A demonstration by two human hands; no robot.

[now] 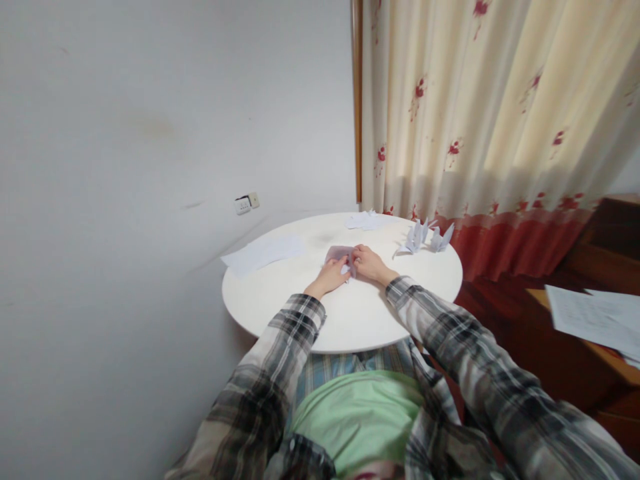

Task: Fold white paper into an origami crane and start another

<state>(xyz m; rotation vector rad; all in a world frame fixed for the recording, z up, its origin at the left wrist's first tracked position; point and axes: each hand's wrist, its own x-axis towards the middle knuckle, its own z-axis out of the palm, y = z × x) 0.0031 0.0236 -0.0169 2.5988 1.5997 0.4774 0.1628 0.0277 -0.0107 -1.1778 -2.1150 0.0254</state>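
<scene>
A small folded sheet of paper (339,252), pale and slightly lilac, lies on the round white table (280,300). My left hand (331,275) is closed on its near left part, fingers pressed against the paper. On its right side my right hand (369,261) pinches the edge, fingers curled. Both hands cover much of the paper, so its exact folds are hidden. Beyond my right hand stand several folded paper cranes (415,238), with pointed wings raised.
Flat white sheets (265,253) lie at the table's left edge. More paper pieces (367,220) rest at the far edge. A wall with a socket (243,205) is on the left, a floral curtain (450,133) behind. At right, printed sheets (590,313) lie on wooden furniture.
</scene>
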